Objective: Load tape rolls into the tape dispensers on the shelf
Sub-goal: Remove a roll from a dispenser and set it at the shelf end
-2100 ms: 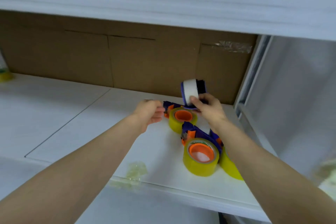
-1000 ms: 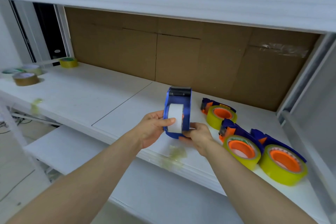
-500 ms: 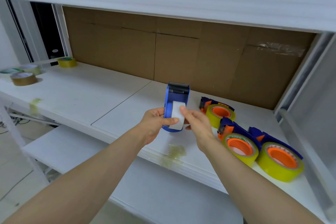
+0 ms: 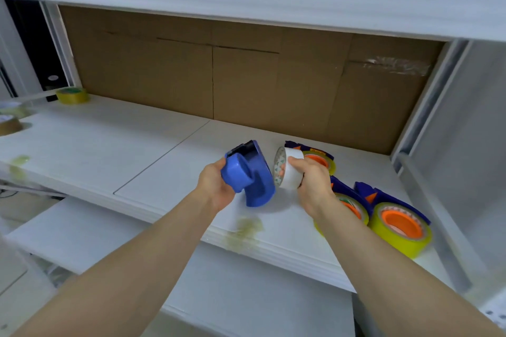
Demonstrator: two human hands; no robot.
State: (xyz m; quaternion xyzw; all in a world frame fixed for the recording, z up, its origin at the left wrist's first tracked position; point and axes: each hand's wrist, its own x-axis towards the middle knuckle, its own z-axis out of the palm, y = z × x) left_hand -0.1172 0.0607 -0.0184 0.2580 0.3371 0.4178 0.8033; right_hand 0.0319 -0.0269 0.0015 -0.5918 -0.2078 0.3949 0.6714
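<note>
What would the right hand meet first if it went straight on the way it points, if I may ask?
Probably the blue dispenser in the left hand; the right hand's white tape roll faces it across a small gap, depth unclear.

Both bare forearms reach in from 7 and 5 o'clock, converging toward the centre. The left hand [image 4: 216, 186] curls round the dispenser [image 4: 252, 175]. The right hand [image 4: 312, 183], at its 3 o'clock, grips the roll [image 4: 289, 172], fingers wrapped over it; the hands are near but apart
</note>
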